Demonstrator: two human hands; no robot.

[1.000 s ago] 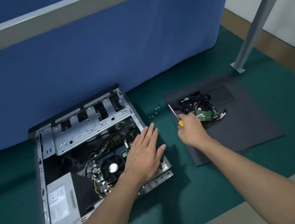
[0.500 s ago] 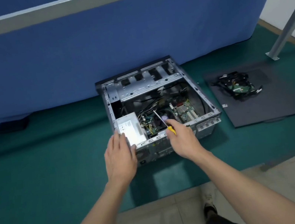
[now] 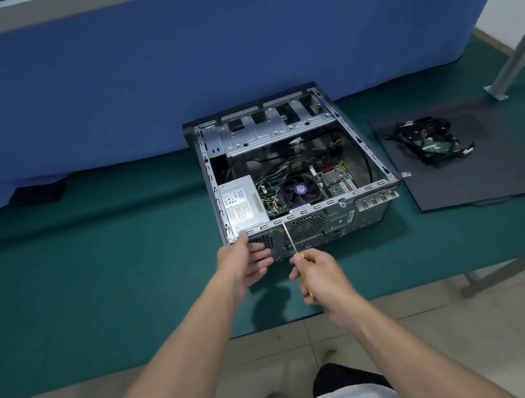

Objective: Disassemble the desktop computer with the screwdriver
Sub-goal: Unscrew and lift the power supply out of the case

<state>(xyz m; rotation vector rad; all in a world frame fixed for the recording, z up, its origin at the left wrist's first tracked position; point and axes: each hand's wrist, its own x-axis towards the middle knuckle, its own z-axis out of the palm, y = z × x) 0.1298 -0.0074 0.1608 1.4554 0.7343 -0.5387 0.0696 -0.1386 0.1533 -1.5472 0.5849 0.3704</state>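
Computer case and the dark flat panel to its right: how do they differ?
The computer case is a silvery open box with a fan inside; the dark panel is a flat sheet carrying a cable bundle. The left hand holds the case's near corner and the right hand's screwdriver points at it; no hand touches the panel. Both lie on the green mat.

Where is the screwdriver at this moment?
Head view, centre: the screwdriver is in the right hand, shaft pointing up across the computer case's near panel, just right of the left hand holding its corner.
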